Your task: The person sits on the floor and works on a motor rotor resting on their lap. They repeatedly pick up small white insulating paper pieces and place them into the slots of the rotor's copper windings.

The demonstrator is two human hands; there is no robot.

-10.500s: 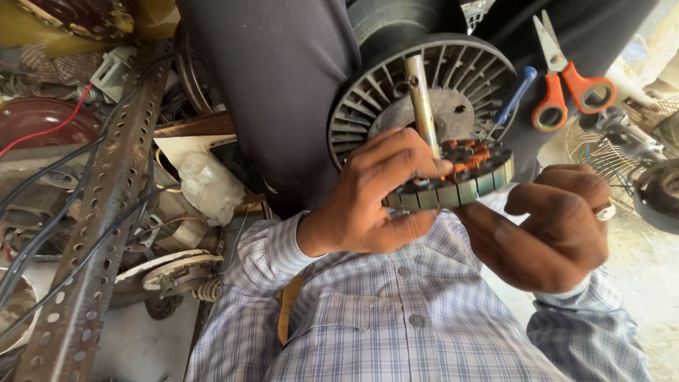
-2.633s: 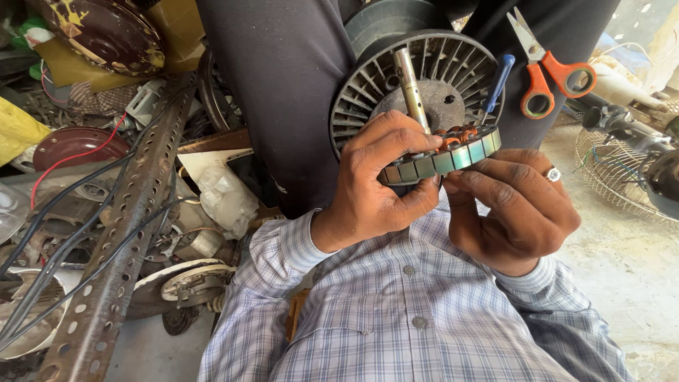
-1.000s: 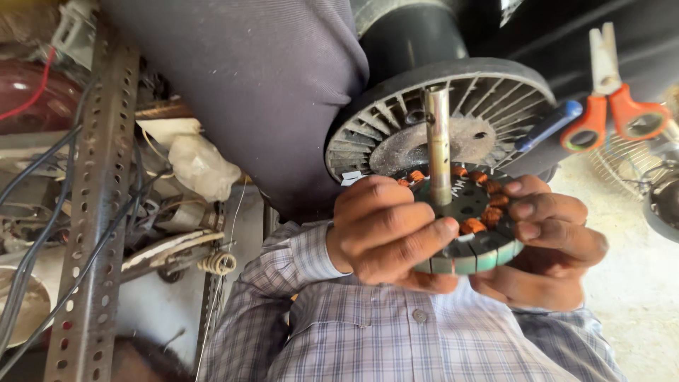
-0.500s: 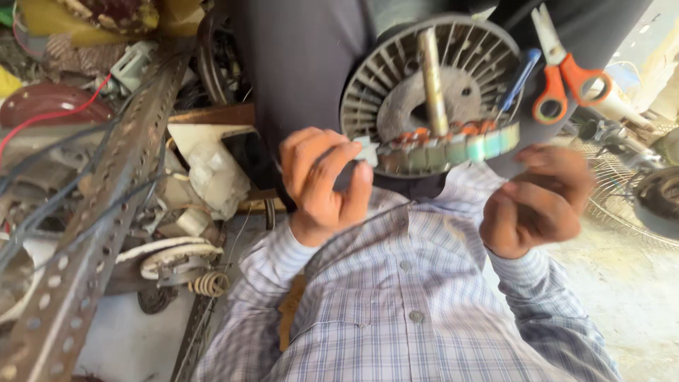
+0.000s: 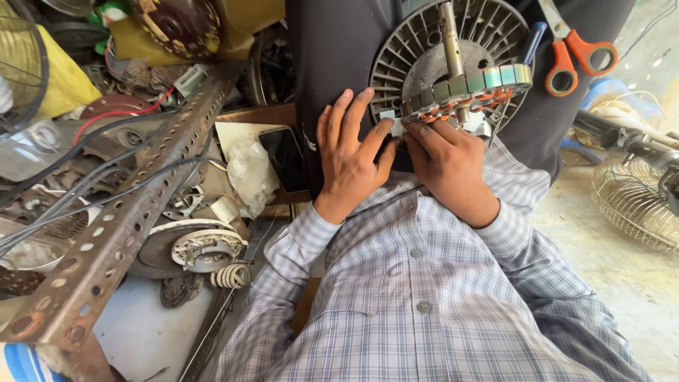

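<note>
Sitting among scattered scrap parts, the person rests both hands against the lap, just under a round fan motor stator with grey-green laminations and orange copper windings [image 5: 470,88]. The stator sits on a steel shaft [image 5: 448,35] in front of a grey ribbed metal motor housing [image 5: 424,49]. The left hand [image 5: 351,155] lies with fingers spread and its fingertips pinch a small white piece [image 5: 390,122] at the stator's edge. The right hand [image 5: 447,159] has its fingers curled, meeting the same white piece from the other side. Orange-handled scissors [image 5: 569,46] lie behind, and a rusty perforated angle bar [image 5: 134,212] crosses the left side.
</note>
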